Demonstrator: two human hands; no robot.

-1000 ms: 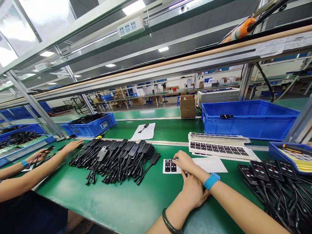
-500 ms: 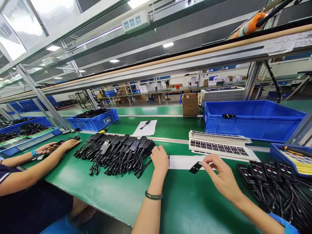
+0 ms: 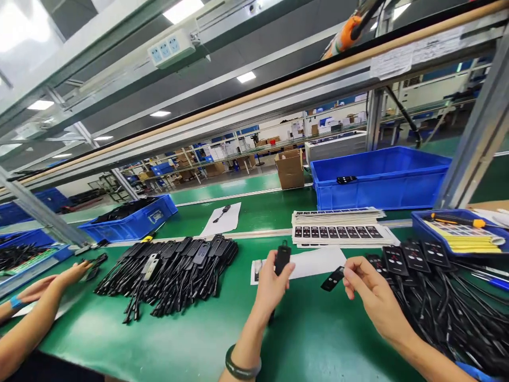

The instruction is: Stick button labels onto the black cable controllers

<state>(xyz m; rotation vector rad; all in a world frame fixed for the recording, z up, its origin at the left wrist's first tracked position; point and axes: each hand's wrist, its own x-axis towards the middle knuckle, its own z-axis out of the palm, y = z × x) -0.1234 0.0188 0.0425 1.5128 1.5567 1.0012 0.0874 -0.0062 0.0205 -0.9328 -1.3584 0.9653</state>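
Observation:
My left hand [image 3: 271,278] grips a small black cabled device [image 3: 283,258] by its flat housing, over the green bench. Between the fingertips of my right hand [image 3: 363,284] hangs a black label sticker [image 3: 333,278] with pale marks, tilted and apart from the device. A white backing strip [image 3: 314,263] lies behind both hands. Left of my left hand spreads a pile of black cabled devices [image 3: 178,270]. Several devices bearing black labels [image 3: 415,257] lie beyond and right of my right hand.
Label sheets [image 3: 338,232] are stacked behind the strip. A blue bin [image 3: 382,180] stands at the back right, near a tray with yellow sheets [image 3: 465,236]. Another blue bin [image 3: 131,220] sits at the back left. A co-worker's hands [image 3: 59,284] handle a black piece at far left.
My left hand has come away from the pile and now holds up a device. My right hand still holds the label, now turned somewhat. The camera view has swung right.

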